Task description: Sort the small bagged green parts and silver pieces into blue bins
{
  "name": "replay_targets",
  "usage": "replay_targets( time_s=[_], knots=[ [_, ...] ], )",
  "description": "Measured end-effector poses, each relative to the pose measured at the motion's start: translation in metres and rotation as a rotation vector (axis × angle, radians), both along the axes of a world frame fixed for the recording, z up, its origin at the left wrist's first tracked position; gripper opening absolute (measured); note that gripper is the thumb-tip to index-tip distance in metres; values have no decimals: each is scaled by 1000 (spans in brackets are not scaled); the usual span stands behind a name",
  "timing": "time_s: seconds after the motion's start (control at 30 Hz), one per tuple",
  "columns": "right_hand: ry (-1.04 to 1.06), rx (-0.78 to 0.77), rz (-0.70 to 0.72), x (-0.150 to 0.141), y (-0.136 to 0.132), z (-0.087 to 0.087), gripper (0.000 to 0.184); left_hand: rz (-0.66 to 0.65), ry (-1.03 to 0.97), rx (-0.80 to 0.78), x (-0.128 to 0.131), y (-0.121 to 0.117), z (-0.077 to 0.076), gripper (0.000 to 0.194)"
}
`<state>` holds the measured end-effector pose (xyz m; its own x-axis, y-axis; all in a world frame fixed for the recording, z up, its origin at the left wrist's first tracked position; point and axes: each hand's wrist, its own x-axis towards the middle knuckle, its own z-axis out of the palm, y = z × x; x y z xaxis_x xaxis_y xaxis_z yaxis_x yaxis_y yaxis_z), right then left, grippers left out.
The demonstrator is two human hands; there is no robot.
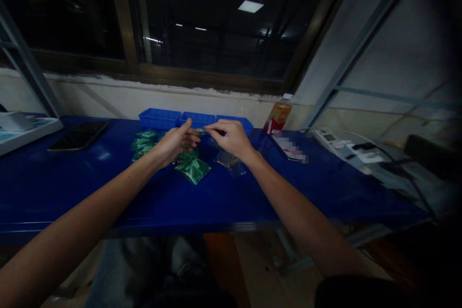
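My left hand is held over a pile of small clear bags with green contents, its thumb raised and its fingers apart. Just to its right, my right hand pinches with thumb and forefinger. Something small and pale shows at those fingertips, too small and dim to name. Beneath my right hand lie several flat clear bags with brownish contents. More green-filled bags spread to the left of my left hand. Behind both hands stand blue plastic bins in a row; what they hold is hidden.
The blue table runs up to the wall below a dark window. A dark phone lies at left, near a white item. At right are a drink bottle, another phone, and a power strip with cables.
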<state>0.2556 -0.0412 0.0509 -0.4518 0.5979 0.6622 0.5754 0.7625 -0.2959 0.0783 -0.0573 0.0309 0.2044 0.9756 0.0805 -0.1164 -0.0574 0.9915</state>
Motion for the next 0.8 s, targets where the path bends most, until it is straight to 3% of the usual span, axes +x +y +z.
replay_targets(
  time_s=[0.07,0.17,0.33,0.4,0.47,0.57,0.67,0.73,0.8],
  knots=[
    [-22,-14,51,-3,-2,-1,19,0,-37,21,2,0,-1,31],
    [106,-129,110,-5,0,3,27,100,0,204,2,0,0,18],
    [409,-625,84,2,5,10,36,364,389,732,-2,-5,4,6],
    [407,-814,131,0,2,8,43,411,545,898,-2,-8,4,4],
    [384,-868,177,-6,-4,6,41,402,602,987,-1,-10,3,7],
    [389,-664,101,-14,-10,6,29,362,613,1024,3,-7,1,9],
    [365,-204,-157,-3,0,14,22,331,620,986,3,-13,9,17],
    [299,38,-347,15,16,18,21,270,601,921,2,-33,17,16],
    [174,99,-509,35,32,16,23,160,541,814,1,-63,24,10]
  ],
)
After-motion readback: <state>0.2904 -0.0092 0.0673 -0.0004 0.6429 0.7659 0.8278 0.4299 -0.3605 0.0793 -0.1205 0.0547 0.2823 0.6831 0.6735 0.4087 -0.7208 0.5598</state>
